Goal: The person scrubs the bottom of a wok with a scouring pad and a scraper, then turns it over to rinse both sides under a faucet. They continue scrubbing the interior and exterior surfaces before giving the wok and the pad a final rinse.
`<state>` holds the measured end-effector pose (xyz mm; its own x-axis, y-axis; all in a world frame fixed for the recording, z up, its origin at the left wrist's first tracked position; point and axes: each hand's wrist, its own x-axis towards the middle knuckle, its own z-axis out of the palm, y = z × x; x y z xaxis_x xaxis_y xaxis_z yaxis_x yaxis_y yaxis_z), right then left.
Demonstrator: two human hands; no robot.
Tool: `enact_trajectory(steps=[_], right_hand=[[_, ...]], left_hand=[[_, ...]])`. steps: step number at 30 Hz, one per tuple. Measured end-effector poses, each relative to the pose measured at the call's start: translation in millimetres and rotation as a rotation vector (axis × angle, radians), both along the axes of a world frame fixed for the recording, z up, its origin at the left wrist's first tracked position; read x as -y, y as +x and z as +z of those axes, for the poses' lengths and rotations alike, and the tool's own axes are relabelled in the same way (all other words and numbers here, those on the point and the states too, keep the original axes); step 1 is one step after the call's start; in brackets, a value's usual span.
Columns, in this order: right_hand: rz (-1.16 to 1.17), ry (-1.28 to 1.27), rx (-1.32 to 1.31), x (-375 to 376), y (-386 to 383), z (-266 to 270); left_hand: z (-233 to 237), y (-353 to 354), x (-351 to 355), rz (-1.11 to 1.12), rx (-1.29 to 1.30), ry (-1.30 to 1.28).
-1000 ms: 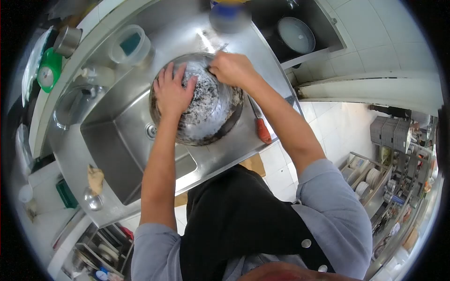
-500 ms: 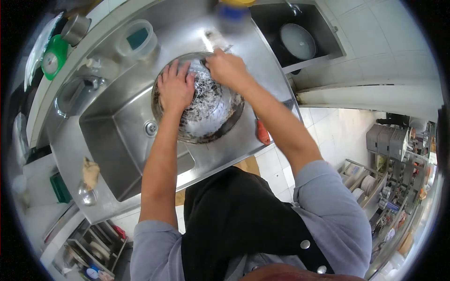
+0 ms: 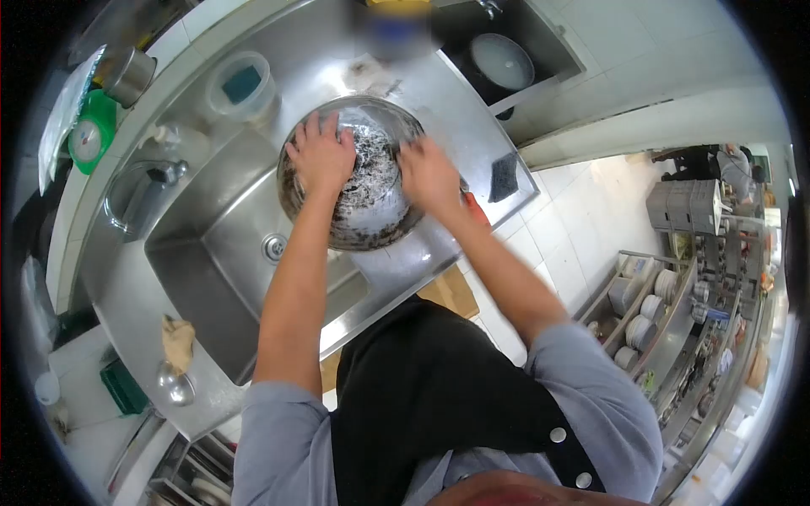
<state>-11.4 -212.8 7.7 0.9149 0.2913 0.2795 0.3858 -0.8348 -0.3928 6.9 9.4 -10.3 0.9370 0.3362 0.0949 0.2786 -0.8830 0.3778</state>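
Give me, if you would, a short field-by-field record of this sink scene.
Setting: steel sink set in a kitchen counter
Pan: round, metal, its blackened and streaked surface facing up, at the sink's far right edge
Left hand: open, palm flat on the pan
Right hand: on the pan's right side, blurred, grip unclear
Nearby: dark sponge on the counter, red handle beside the right wrist, faucet to the left

Legible markings: none
The dial of the green scale (image 3: 87,139) is shown too small to be read; the label on the blue-and-yellow container (image 3: 396,25) is blurred
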Motion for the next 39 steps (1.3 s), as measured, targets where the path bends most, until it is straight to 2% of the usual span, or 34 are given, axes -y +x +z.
enact_trajectory(steps=[2, 4, 6, 8, 11, 12, 13, 14, 17, 19, 21, 22, 25, 28, 31, 34, 37, 39], right_hand=[[-0.028, 0.137, 0.068, 6.0, -95.2, -12.3], [-0.105, 0.124, 0.007, -0.4, -69.0, -10.3], [-0.202, 0.040, -0.126, -6.4, -5.0, -0.3], [-0.110, -0.025, -0.183, -4.4, 37.9, 13.0], [-0.025, 0.088, -0.125, 15.0, 51.5, -7.2], [-0.112, 0.092, -0.132, 16.1, 39.9, -7.3], [-0.198, 0.101, -0.136, 10.5, 21.2, -6.8], [-0.286, 0.110, -0.149, 3.5, -6.9, -8.6], [-0.214, 0.233, -0.014, -17.2, -130.2, -15.4], [-0.195, 0.172, 0.031, -12.1, -133.2, -15.8], [-0.252, 0.182, 0.079, -4.5, -83.2, -17.9], [-0.271, 0.182, 0.052, 0.1, -55.0, -18.9], [-0.222, 0.109, -0.111, 16.8, 0.1, -4.8], [-0.247, 0.030, 0.044, 18.8, -30.9, -9.5], [-0.241, 0.134, 0.136, 1.4, -103.9, -2.0], [-0.172, 0.048, 0.046, 7.4, -89.8, 2.3], [-0.161, -0.145, -0.270, 7.8, 7.4, 14.0], [-0.144, -0.117, -0.187, 5.7, 0.8, 4.3]], left_hand=[[0.4, 2.2, -3.2, 0.019, -0.008, -0.027], [5.6, 2.7, -10.7, -0.020, -0.020, -0.044], [14.0, 1.3, -18.4, -0.102, -0.060, -0.088], [34.7, 1.1, -47.1, -0.227, -0.126, -0.152], [6.6, 7.1, -90.0, -0.200, -0.129, -0.325], [-49.7, 16.5, -108.6, -0.134, 0.033, -0.289], [-58.7, 19.0, -106.4, -0.109, 0.071, -0.291], [-63.8, 16.5, -106.3, -0.085, 0.099, -0.292], [-42.3, 7.2, -105.3, -0.084, 0.107, -0.441], [-33.7, -6.5, -98.9, -0.059, 0.107, -0.514], [-39.9, -19.4, -89.2, 0.034, 0.162, -0.521], [-48.8, -27.5, -84.9, 0.078, 0.183, -0.505], [-25.7, -76.2, -42.7, 0.275, 0.160, -0.355], [6.2, -92.8, -38.6, 0.130, -0.029, -0.358], [-2.3, -27.0, -24.9, -0.023, 0.221, -0.286], [24.1, 5.9, 21.7, -0.080, -0.153, -0.107], [31.4, 3.8, 29.3, -0.133, -0.238, 0.037], [33.9, 3.1, 29.7, -0.115, -0.244, 0.007]])
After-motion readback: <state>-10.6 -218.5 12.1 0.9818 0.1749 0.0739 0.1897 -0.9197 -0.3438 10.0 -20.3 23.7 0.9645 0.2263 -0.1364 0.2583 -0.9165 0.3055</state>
